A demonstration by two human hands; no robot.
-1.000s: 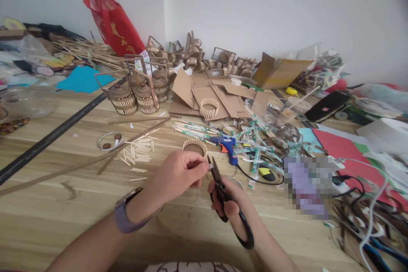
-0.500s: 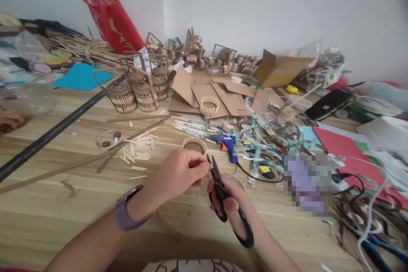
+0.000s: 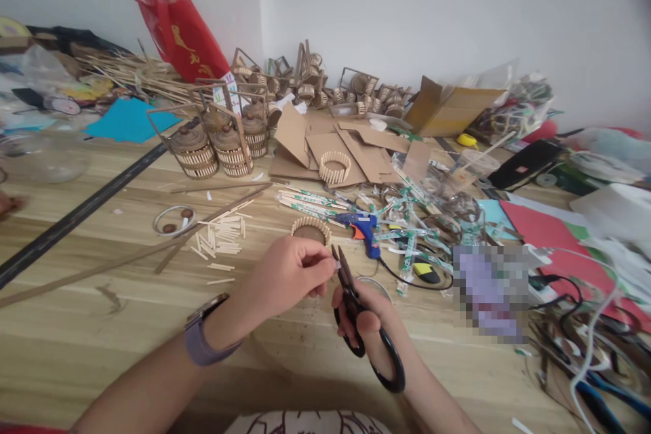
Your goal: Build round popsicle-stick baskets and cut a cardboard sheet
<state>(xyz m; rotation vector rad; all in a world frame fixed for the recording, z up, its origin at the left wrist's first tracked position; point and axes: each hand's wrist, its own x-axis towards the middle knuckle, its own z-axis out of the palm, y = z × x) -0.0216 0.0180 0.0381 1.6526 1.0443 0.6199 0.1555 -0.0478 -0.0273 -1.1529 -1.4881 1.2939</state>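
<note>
My right hand (image 3: 373, 315) grips black-handled scissors (image 3: 350, 295), with fingers through the loops and the blades slightly apart, pointing away from me. Beside the blades, my left hand (image 3: 295, 271) is closed in a pinch on a small pale piece (image 3: 337, 264), whose far edge lies at the scissor blades; most of it is hidden by my fingers. Just beyond my left hand stands a small round tray (image 3: 310, 222) walled with short wooden sticks, partly covered by the hand. A blue glue gun (image 3: 363, 227) lies to its right.
Loose short sticks (image 3: 221, 239) and a white ring (image 3: 173, 220) lie left of my hands. Farther back are lidded miniature baskets (image 3: 193, 152), cardboard sheets (image 3: 350, 149) and a stick ring (image 3: 334, 167). Green-printed wrappers (image 3: 407, 251) clutter the right; another person's hand (image 3: 7, 203) shows at left.
The other person's hand at the left edge has drawn back, mostly out of view. My hands, the scissors and the pale piece hold almost the same pose.
</note>
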